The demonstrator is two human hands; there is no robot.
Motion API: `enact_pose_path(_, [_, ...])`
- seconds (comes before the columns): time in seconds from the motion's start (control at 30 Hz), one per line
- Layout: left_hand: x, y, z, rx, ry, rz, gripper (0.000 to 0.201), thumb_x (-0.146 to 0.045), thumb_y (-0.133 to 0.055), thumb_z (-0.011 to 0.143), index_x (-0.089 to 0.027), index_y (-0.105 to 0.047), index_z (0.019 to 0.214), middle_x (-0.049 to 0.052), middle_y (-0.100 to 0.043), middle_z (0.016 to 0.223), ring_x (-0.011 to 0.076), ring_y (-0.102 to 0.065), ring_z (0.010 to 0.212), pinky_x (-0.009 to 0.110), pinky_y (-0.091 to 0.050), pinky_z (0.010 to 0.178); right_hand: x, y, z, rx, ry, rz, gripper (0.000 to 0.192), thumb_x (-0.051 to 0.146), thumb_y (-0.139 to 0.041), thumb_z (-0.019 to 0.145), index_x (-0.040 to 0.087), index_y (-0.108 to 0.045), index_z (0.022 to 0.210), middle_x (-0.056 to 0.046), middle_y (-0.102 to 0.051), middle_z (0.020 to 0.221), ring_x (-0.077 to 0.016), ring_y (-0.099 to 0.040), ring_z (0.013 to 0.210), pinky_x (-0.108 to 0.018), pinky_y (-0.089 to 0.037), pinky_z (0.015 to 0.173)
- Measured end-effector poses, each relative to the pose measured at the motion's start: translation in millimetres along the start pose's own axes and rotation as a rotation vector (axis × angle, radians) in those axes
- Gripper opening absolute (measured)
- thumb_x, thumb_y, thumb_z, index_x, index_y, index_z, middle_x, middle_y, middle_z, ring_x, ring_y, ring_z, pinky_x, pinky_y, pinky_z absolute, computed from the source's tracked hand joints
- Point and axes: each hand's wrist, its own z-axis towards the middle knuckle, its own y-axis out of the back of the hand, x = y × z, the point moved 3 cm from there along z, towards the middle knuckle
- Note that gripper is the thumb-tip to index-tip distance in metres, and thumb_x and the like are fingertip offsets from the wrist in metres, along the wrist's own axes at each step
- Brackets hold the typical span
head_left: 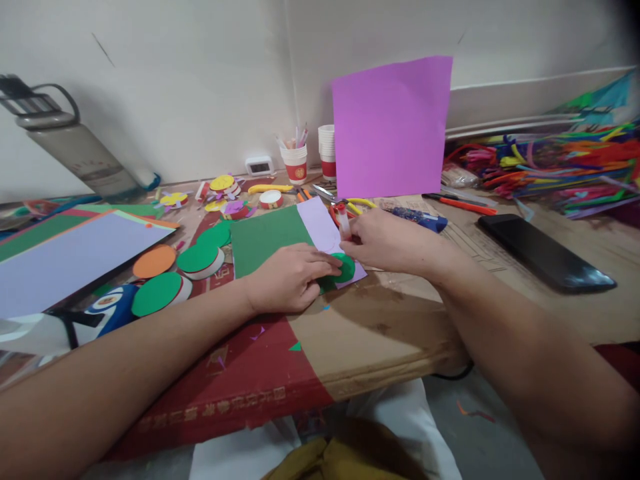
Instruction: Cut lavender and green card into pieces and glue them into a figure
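Note:
My left hand (293,275) rests on a green sheet (270,237), its fingers pressed together and holding down a green paper circle (347,267). The circle lies on a strip of lilac paper (320,223), where a faint round outline shows just above it. Closed at the circle's right edge, my right hand (387,241) grips a whitish pen (344,223) with a red end; its tip is hidden by the fingers. Left of the sheet lie several green-topped paper-cup rounds (201,260) and an orange one (155,261).
A purple sheet (393,127) stands upright at the back beside stacked paper cups (327,150). Scissors (325,193) lie behind my hands. To the right are a phone (545,252) and bundled pipe cleaners (560,163). A grey bottle (80,147) stands at left.

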Motion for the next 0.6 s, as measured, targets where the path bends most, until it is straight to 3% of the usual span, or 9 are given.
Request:
enact_pose_path(0.17, [-0.3,0.8,0.2,0.001,0.008,-0.001,0.045,-0.005,-0.049,0.071,-0.019,-0.069,0.109,0.004,-0.071,0.119,0.0181,-0.066,0.107,0.033,-0.051,0.096,-0.8,0.0,-0.5,-0.012,0.013,0.028,0.025,0.018,-0.047,0.083,0.017,-0.064,0.064,-0.006,-0.066,0.066,-0.0133,-0.051,0.057,-0.029,-0.030,0.058])
enact_pose_path(0.4, [-0.5,0.9,0.4,-0.005,0.012,0.005,0.046,-0.005,-0.049,0.071,-0.019,-0.070,0.111,0.004,-0.071,0.118,0.0186,-0.067,0.103,0.034,-0.051,0.095,0.6,-1.9,-0.8,0.042,0.021,0.085,0.029,0.023,-0.049,0.083,0.017,-0.058,0.056,-0.002,-0.058,0.055,-0.0107,-0.042,0.050,-0.028,-0.026,0.053])
enact_pose_path(0.6, [-0.3,0.7,0.5,0.010,0.024,0.015,0.047,-0.005,-0.049,0.071,-0.020,-0.069,0.111,0.005,-0.071,0.119,0.0192,-0.066,0.103,0.035,-0.051,0.096,-0.2,2.8,-3.1,0.032,-0.003,0.112,0.026,0.022,-0.050,0.083,0.018,-0.061,0.060,-0.002,-0.060,0.058,-0.0110,-0.044,0.053,-0.028,-0.028,0.054])
